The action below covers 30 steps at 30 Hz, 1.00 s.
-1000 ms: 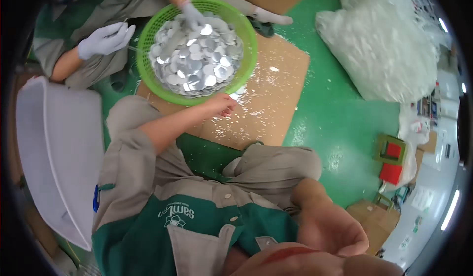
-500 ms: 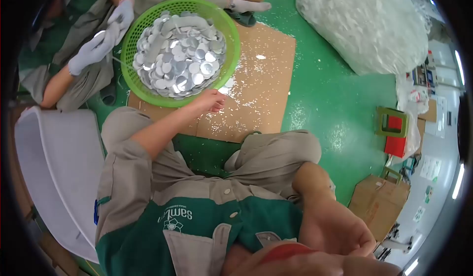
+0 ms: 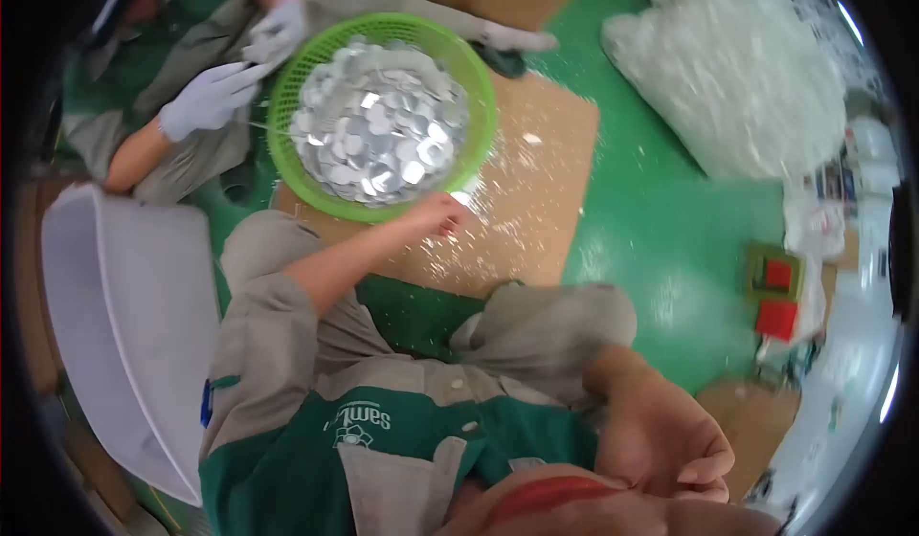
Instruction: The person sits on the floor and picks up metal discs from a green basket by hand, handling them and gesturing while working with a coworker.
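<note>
My left hand (image 3: 440,216) hangs at the near rim of the green plastic basket (image 3: 486,139), its fingers curled in with nothing visible in them. The basket holds a heap of shiny silver discs (image 3: 378,134). My right hand (image 3: 675,445) is raised close to my face, fingers bent inward, and nothing shows in it. Beneath the basket lies a flat cardboard sheet (image 3: 546,182) scattered with small white bits.
A co-worker's white-gloved hands (image 3: 215,100) are at the basket's left side. A pale plastic tub (image 3: 158,297) stands at left. A big plastic bag (image 3: 728,77) lies upper right. Farther right are a green stool (image 3: 761,263) and a cardboard box (image 3: 747,421).
The whole view has shifted, so most things sit farther right and lower. The co-worker's gloved fingers have changed position. My own hands keep about the same pose.
</note>
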Each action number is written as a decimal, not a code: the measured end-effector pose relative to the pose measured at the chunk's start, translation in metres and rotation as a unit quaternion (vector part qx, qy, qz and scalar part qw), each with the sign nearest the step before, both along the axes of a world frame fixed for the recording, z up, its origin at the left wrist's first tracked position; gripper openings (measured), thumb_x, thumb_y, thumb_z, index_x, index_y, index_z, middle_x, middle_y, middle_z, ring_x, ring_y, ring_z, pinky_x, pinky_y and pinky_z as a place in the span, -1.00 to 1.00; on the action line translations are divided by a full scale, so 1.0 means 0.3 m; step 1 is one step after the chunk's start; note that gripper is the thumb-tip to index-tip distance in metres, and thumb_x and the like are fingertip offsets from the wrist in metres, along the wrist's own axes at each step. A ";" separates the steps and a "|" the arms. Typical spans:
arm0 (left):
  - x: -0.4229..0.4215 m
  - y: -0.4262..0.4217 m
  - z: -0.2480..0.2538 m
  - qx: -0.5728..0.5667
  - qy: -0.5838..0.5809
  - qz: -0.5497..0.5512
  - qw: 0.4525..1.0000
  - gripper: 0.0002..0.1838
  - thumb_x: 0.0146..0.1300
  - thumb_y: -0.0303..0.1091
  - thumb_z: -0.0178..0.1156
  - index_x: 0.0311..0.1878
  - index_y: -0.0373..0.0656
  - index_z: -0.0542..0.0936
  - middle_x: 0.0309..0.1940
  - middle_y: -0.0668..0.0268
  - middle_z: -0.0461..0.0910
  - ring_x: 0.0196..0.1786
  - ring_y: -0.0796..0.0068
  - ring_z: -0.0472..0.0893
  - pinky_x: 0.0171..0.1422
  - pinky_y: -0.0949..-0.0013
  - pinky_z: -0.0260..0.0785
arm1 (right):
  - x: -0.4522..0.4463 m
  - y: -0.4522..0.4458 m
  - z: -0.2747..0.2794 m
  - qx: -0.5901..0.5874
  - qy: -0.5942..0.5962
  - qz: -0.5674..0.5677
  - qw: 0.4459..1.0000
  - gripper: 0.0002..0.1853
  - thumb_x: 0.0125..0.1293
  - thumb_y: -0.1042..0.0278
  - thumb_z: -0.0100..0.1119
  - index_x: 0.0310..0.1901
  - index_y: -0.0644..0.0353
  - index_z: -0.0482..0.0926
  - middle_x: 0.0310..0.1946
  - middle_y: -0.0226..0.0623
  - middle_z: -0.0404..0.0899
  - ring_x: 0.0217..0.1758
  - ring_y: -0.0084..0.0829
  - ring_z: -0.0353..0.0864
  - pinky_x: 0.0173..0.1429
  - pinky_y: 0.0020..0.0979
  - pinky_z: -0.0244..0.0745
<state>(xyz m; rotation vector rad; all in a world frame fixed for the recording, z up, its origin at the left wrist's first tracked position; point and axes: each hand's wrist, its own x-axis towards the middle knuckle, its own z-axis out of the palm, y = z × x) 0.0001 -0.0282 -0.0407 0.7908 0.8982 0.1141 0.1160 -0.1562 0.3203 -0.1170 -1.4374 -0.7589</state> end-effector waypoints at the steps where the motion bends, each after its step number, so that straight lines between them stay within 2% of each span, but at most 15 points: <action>1: -0.009 -0.005 0.029 0.016 0.007 0.007 1.000 -0.79 0.20 -0.25 0.14 -0.23 -0.21 0.49 -0.41 0.34 0.50 -0.47 0.58 0.50 -0.44 0.49 0.42 | -0.013 0.029 -0.020 -0.009 0.009 -0.004 1.000 -0.85 0.32 0.22 -0.06 -0.31 0.05 0.46 -0.36 -0.45 0.36 -0.19 -0.48 0.35 -0.17 -0.49 0.29; 2: -0.041 -0.012 0.051 0.004 0.006 0.033 0.999 -0.80 0.20 -0.27 0.13 -0.23 -0.21 0.49 -0.43 0.33 0.50 -0.48 0.58 0.51 -0.44 0.48 0.42 | -0.047 0.070 -0.045 -0.030 0.046 0.026 0.998 -0.95 0.21 0.33 0.04 -0.37 0.05 0.46 -0.40 -0.46 0.38 -0.28 -0.47 0.38 -0.26 -0.47 0.30; 4: -0.004 0.010 0.062 -0.002 -0.012 0.027 1.000 -0.82 0.19 -0.30 0.13 -0.24 -0.21 0.49 -0.45 0.33 0.49 -0.48 0.57 0.51 -0.45 0.47 0.43 | -0.062 0.099 -0.059 -0.070 0.073 0.015 0.995 -0.83 0.00 0.56 0.26 -0.48 0.06 0.46 -0.47 -0.47 0.42 -0.48 -0.45 0.42 -0.44 -0.43 0.31; 6: -0.006 0.009 0.039 -0.011 -0.011 0.036 0.999 -0.84 0.19 -0.32 0.13 -0.26 -0.21 0.48 -0.46 0.32 0.49 -0.47 0.56 0.51 -0.45 0.47 0.42 | -0.038 0.061 -0.099 -0.300 -0.027 -0.090 0.949 -0.75 -0.08 0.65 0.25 -0.40 0.01 0.52 -0.39 -0.40 0.42 -0.44 -0.42 0.42 -0.45 -0.41 0.32; 8: -0.017 0.006 0.049 -0.026 -0.019 0.048 0.998 -0.82 0.21 -0.31 0.13 -0.25 -0.22 0.48 -0.44 0.32 0.49 -0.45 0.54 0.52 -0.41 0.46 0.44 | 0.017 0.081 -0.163 -0.487 -0.130 -0.121 0.855 -0.74 -0.08 0.65 0.24 -0.35 0.03 0.55 -0.43 -0.38 0.40 -0.45 -0.38 0.42 -0.44 -0.40 0.34; 11: -0.023 0.027 0.034 -0.022 -0.052 0.029 0.998 -0.82 0.24 -0.29 0.11 -0.21 -0.21 0.47 -0.41 0.31 0.50 -0.42 0.53 0.52 -0.35 0.45 0.47 | 0.053 0.158 -0.359 -0.643 -0.171 -0.098 0.740 -0.74 -0.01 0.55 0.23 -0.23 0.10 0.54 -0.41 -0.31 0.47 -0.43 -0.27 0.46 -0.38 -0.34 0.41; 13: -0.015 0.017 -0.007 -0.027 -0.056 0.041 0.997 -0.81 0.25 -0.28 0.10 -0.19 -0.20 0.48 -0.38 0.31 0.51 -0.40 0.52 0.53 -0.31 0.45 0.48 | 0.073 0.185 -0.519 -0.767 -0.284 -0.166 0.551 -0.69 0.10 0.42 0.17 -0.07 0.13 0.48 -0.32 -0.20 0.52 -0.32 -0.12 0.52 -0.28 -0.23 0.45; 15: -0.029 0.031 0.028 -0.024 -0.051 0.047 0.997 -0.81 0.25 -0.27 0.11 -0.18 -0.18 0.48 -0.37 0.30 0.52 -0.38 0.51 0.54 -0.30 0.46 0.48 | 0.129 0.174 -0.724 -0.810 -0.350 -0.110 0.457 -0.65 0.18 0.33 0.11 0.02 0.13 0.42 -0.22 -0.11 0.51 -0.18 -0.03 0.54 -0.18 -0.13 0.46; 18: -0.021 0.042 0.102 -0.003 -0.016 0.031 0.999 -0.78 0.23 -0.22 0.15 -0.18 -0.14 0.47 -0.31 0.34 0.51 -0.32 0.50 0.53 -0.19 0.41 0.45 | 0.121 0.142 -0.750 -0.853 -0.364 -0.105 0.359 -0.68 0.20 0.31 0.10 -0.02 0.17 0.44 -0.21 -0.08 0.51 -0.16 -0.01 0.55 -0.12 -0.10 0.46; 21: -0.003 0.061 0.118 0.021 -0.026 0.023 0.999 -0.76 0.23 -0.22 0.14 -0.15 -0.15 0.45 -0.31 0.35 0.50 -0.27 0.48 0.53 -0.16 0.42 0.44 | 0.115 0.172 -0.781 -0.844 -0.381 -0.142 0.351 -0.64 0.25 0.23 0.07 0.03 0.18 0.37 -0.18 -0.04 0.54 -0.12 0.00 0.54 -0.05 -0.11 0.44; 23: 0.020 0.075 0.139 0.033 -0.062 0.054 0.996 -0.78 0.24 -0.23 0.13 -0.19 -0.18 0.50 -0.33 0.33 0.53 -0.36 0.53 0.53 -0.26 0.48 0.44 | 0.117 0.196 -0.774 -0.833 -0.351 -0.161 0.397 -0.65 0.24 0.26 0.08 0.03 0.18 0.38 -0.18 -0.02 0.53 -0.12 0.01 0.53 -0.06 -0.10 0.43; 26: 0.049 0.105 0.200 0.166 -0.091 0.099 0.977 -0.80 0.25 -0.27 0.12 -0.23 -0.23 0.52 -0.37 0.32 0.56 -0.34 0.54 0.54 -0.25 0.47 0.42 | 0.092 0.214 -0.734 -0.826 -0.300 -0.168 0.446 -0.65 0.23 0.27 0.10 0.02 0.18 0.40 -0.21 -0.06 0.54 -0.15 -0.05 0.55 -0.07 -0.15 0.44; 27: 0.062 0.094 0.270 0.273 -0.082 0.122 0.951 -0.82 0.25 -0.32 0.09 -0.20 -0.24 0.51 -0.33 0.31 0.56 -0.28 0.54 0.54 -0.19 0.47 0.41 | 0.074 0.217 -0.724 -0.825 -0.283 -0.166 0.460 -0.65 0.22 0.27 0.11 0.01 0.19 0.41 -0.23 -0.09 0.55 -0.16 -0.09 0.57 -0.07 -0.17 0.45; 29: 0.094 0.031 0.520 0.431 -0.070 0.135 0.890 -0.82 0.23 -0.42 0.05 -0.13 -0.27 0.50 -0.28 0.30 0.57 -0.22 0.56 0.54 -0.10 0.48 0.39 | 0.025 0.221 -0.744 -0.792 -0.143 -0.019 0.593 -0.70 0.25 0.30 0.07 -0.03 0.27 0.43 -0.21 -0.18 0.54 -0.15 -0.28 0.56 -0.09 -0.26 0.46; 30: 0.111 -0.009 0.638 0.427 -0.162 0.104 0.884 -0.83 0.24 -0.42 0.05 -0.14 -0.24 0.51 -0.28 0.32 0.57 -0.21 0.57 0.53 -0.11 0.47 0.38 | -0.003 0.215 -0.767 -0.764 -0.071 0.059 0.638 -0.71 0.27 0.32 0.04 -0.06 0.31 0.44 -0.20 -0.22 0.54 -0.14 -0.38 0.56 -0.09 -0.30 0.46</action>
